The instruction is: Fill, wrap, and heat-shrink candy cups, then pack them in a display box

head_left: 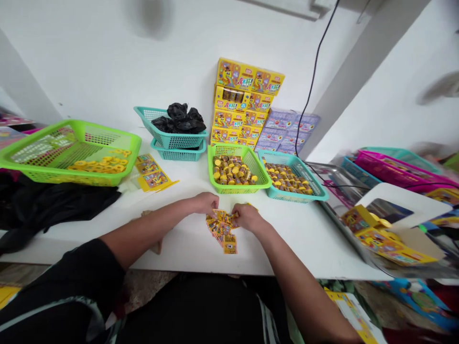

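Observation:
A loose bunch of small yellow printed packets (221, 231) lies on the white table (287, 248), between my two hands. My right hand (247, 217) pinches the packets' upper right edge. My left hand (205, 203) sits at the upper left of the bunch, its fingers curled down and hiding how it meets the packets. A tan cloth or paper scrap (155, 244) lies under my left forearm.
Green and teal baskets (239, 186) of yellow-capped containers stand ahead. Another green basket (71, 177) is at left, beside printed sheets (152, 174). Stacked yellow boxes (244, 102) and black bags (179, 119) stand behind. A metal tray (340, 191) with more baskets lies right.

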Demonstrator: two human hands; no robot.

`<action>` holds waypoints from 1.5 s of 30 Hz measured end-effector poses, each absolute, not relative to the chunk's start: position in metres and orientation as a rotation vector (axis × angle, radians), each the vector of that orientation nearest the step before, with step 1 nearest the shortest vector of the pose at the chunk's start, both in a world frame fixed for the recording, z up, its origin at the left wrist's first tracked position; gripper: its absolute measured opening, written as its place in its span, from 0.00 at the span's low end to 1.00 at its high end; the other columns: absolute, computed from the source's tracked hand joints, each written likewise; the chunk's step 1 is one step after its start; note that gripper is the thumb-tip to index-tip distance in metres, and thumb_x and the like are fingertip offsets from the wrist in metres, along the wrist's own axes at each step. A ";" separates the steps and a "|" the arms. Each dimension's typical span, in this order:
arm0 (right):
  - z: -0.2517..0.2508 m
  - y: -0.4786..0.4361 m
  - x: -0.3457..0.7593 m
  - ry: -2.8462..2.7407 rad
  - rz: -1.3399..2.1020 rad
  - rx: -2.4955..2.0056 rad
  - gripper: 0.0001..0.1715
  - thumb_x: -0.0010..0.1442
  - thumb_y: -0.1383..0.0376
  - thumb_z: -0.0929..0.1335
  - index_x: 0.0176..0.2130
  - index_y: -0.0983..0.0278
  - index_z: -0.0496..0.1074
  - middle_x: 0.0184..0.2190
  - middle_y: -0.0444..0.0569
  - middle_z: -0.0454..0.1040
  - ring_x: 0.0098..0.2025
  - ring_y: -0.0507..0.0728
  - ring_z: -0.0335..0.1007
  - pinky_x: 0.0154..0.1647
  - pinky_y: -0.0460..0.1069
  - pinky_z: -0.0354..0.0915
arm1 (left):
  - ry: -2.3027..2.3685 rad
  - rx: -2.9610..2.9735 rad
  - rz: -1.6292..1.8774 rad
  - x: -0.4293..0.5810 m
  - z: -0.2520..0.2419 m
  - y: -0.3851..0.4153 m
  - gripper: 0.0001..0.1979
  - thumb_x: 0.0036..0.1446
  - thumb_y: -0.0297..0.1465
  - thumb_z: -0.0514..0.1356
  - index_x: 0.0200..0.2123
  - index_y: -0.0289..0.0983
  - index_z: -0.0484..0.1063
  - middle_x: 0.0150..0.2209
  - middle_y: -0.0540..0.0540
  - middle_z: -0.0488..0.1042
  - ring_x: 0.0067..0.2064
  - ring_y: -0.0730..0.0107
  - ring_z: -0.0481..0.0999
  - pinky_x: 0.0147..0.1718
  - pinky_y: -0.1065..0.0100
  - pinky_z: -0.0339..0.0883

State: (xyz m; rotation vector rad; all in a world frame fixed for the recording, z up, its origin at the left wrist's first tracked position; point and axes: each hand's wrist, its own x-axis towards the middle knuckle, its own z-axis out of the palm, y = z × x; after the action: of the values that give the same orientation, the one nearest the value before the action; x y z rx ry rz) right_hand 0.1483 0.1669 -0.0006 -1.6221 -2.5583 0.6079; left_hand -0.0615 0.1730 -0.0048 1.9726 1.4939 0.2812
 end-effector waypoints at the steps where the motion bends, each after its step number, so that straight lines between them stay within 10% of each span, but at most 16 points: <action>1: 0.000 0.169 0.149 -2.542 0.632 -1.649 0.11 0.43 0.68 0.75 0.31 0.60 0.77 0.28 0.45 0.75 0.34 0.56 0.69 0.32 0.47 0.58 | 1.501 1.978 0.269 -0.061 -0.004 0.172 0.19 0.27 0.34 0.74 0.23 0.39 0.70 0.23 0.56 0.69 0.27 0.74 0.66 0.25 0.73 0.53; 9: 0.010 0.146 0.171 -2.263 0.802 -1.684 0.10 0.52 0.63 0.71 0.37 0.63 0.74 0.26 0.42 0.72 0.29 0.52 0.66 0.29 0.45 0.58 | 1.511 1.983 0.284 -0.058 -0.004 0.172 0.15 0.30 0.28 0.71 0.19 0.38 0.67 0.22 0.56 0.67 0.28 0.73 0.65 0.25 0.73 0.52; 14: 0.001 0.108 0.165 -2.281 0.997 -1.637 0.21 0.38 0.68 0.78 0.36 0.61 0.76 0.21 0.37 0.67 0.24 0.50 0.62 0.26 0.45 0.55 | 1.479 1.889 0.311 -0.054 -0.002 0.172 0.17 0.26 0.28 0.72 0.22 0.39 0.69 0.21 0.57 0.67 0.26 0.73 0.64 0.25 0.73 0.52; 20: -0.011 0.093 0.159 -2.154 0.979 -1.670 0.15 0.37 0.71 0.77 0.20 0.63 0.67 0.20 0.38 0.65 0.25 0.50 0.59 0.26 0.45 0.52 | 1.379 1.698 0.372 -0.063 -0.006 0.172 0.16 0.28 0.33 0.73 0.21 0.37 0.70 0.20 0.56 0.68 0.25 0.75 0.65 0.24 0.73 0.55; 36: -0.014 0.100 0.135 -1.960 0.939 -1.517 0.04 0.53 0.63 0.70 0.32 0.61 0.72 0.23 0.41 0.70 0.27 0.53 0.66 0.28 0.45 0.61 | 1.284 1.279 0.647 -0.074 0.018 0.153 0.21 0.29 0.40 0.72 0.23 0.36 0.66 0.17 0.55 0.65 0.19 0.79 0.60 0.18 0.74 0.51; 45: -0.003 0.085 0.130 -2.209 0.587 -1.752 0.27 0.48 0.56 0.74 0.46 0.65 0.71 0.44 0.56 0.73 0.46 0.62 0.70 0.45 0.52 0.63 | 1.364 1.197 0.660 -0.076 0.010 0.143 0.22 0.29 0.39 0.73 0.23 0.36 0.66 0.18 0.54 0.66 0.20 0.77 0.63 0.19 0.73 0.55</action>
State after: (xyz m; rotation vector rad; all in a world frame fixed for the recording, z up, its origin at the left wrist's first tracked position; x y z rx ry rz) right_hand 0.1296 0.0850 -0.0030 -1.7519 -2.2086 0.5873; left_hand -0.0763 0.1432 0.0104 1.1974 1.3637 0.6595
